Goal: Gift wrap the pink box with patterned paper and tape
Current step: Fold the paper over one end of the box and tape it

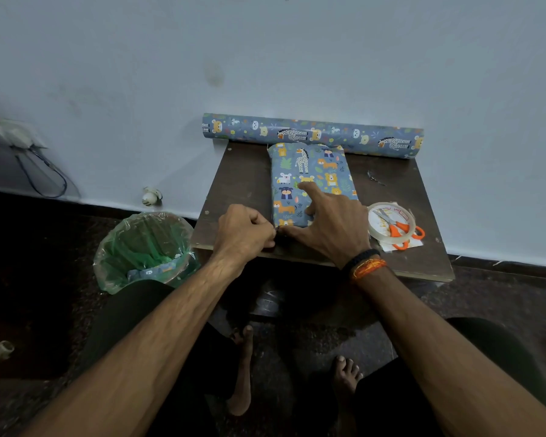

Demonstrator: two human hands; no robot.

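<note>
Wrapped box (309,181) lies on the low table (240,181), fully papered; right hand (331,222) presses it with spread fingers; left hand (245,230) pinches the near corner flap; paper probably thin, creasing easily; best held flat on top.

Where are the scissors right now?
In the head view, the orange-handled scissors lie on the roll of clear tape at the right side of the small brown table, just right of the right hand on the wrapped box.
</note>
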